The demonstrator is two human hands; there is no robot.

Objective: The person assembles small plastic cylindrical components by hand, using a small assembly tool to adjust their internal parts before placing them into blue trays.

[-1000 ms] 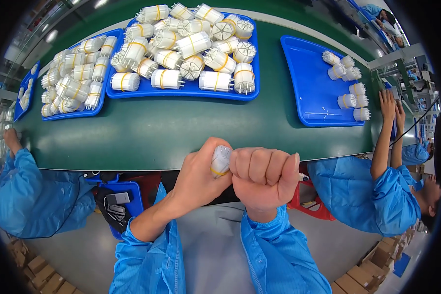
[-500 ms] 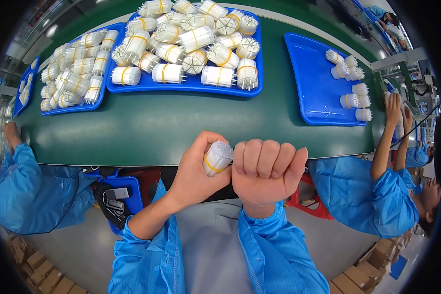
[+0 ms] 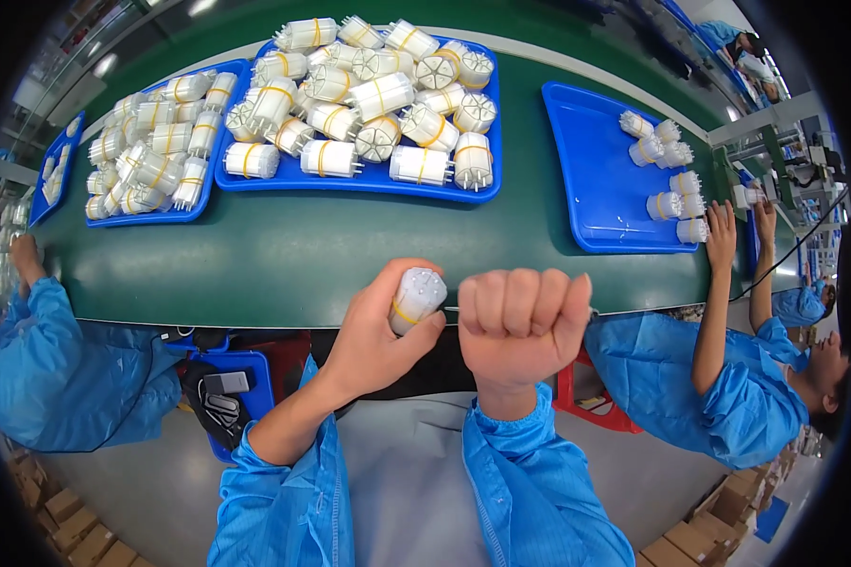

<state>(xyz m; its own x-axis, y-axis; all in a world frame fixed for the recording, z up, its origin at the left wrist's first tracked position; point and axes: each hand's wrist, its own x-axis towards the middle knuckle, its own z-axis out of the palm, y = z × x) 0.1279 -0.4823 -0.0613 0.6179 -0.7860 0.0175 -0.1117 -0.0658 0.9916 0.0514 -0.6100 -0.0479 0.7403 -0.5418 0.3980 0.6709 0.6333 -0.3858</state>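
My left hand (image 3: 376, 333) is wrapped round a white plastic cylinder (image 3: 416, 295) with a yellow rubber band about it. The cylinder's studded end faces up and to the right. Just right of it, my right hand (image 3: 520, 326) is curled into a fist, its palm side and folded fingers showing. A thin metal tool (image 3: 452, 309) sticks out of the fist toward the cylinder, with a small gap between the two. The rest of the tool is hidden in the fingers, so its kind cannot be made out.
Blue trays (image 3: 350, 185) heaped with similar banded cylinders (image 3: 378, 140) stand on the green table (image 3: 284, 255). At the right, another blue tray (image 3: 600, 203) holds several more. Co-workers in blue sit on both sides; one person's hands (image 3: 721, 236) are near the right tray. A red stool (image 3: 591, 406) stands below.
My right hand has drawn slightly right, away from the cylinder, and the tool's tip now shows apart from it. The cylinder's end has turned upward a little. The right co-worker's hands have moved.
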